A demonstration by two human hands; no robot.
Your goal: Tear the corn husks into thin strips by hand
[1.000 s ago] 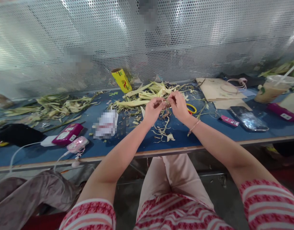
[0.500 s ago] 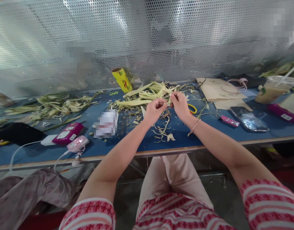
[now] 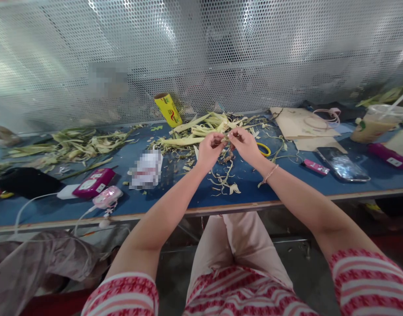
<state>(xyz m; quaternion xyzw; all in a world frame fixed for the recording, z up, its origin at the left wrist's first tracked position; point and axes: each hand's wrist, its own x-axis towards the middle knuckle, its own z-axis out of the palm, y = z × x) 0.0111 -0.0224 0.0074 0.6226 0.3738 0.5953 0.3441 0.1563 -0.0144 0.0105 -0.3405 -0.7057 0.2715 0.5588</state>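
Observation:
My left hand (image 3: 209,150) and my right hand (image 3: 245,145) are raised together over the blue table (image 3: 175,197), fingertips almost touching. Between them they pinch a small brownish-pale piece of plant husk (image 3: 226,140); thin strips hang from it. Under the hands lie loose husk scraps (image 3: 225,179). Behind them is a heap of pale green husk leaves (image 3: 201,127). A yellow ring (image 3: 264,150) lies just right of my right hand.
A yellow roll (image 3: 168,109) leans at the perforated metal screen (image 3: 201,52). Left: more husks (image 3: 69,145), a pink power bank (image 3: 93,183), a small pink device with cable (image 3: 106,197). Right: cardboard (image 3: 300,123), a phone (image 3: 342,163), a drink cup (image 3: 374,123).
My hands have stayed at the same spot; the fingers have shifted on the husk piece, the right hand dropping slightly and closing in toward the left.

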